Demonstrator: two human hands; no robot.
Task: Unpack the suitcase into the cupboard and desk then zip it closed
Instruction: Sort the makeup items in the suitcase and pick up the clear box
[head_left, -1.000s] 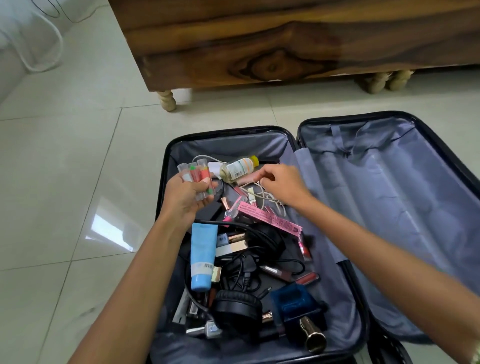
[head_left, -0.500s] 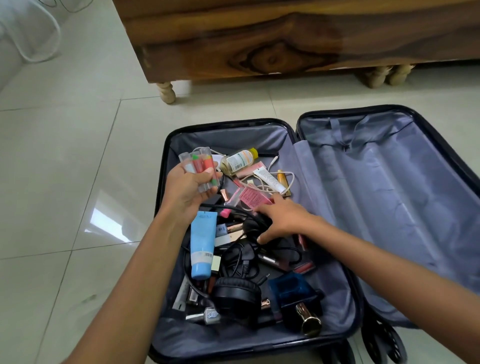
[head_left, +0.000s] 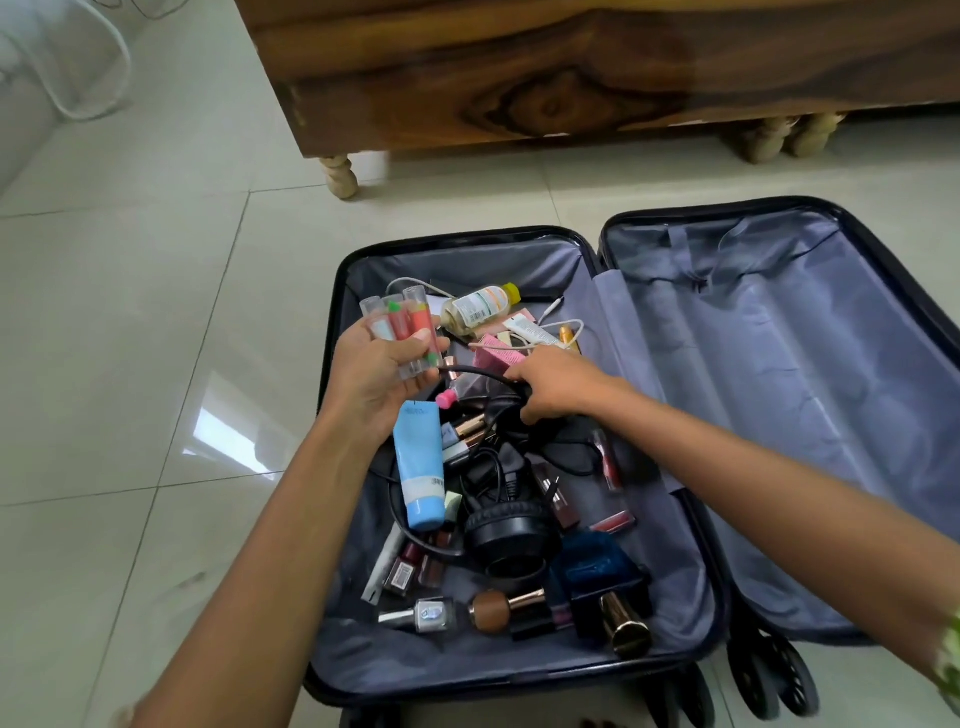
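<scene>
Left hand gripping three tubes at 11 o'clock of the suitcase. Right hand curled round the headphones' band, running 9-to-3, earcup at 6 o'clock from it. Nearer: right.

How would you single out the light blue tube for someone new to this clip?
Find the open suitcase on the floor; its left half holds the clutter. Just below the left hand, the light blue tube lies lengthwise beside the black headphones, the only pale blue item among dark pieces.
</scene>
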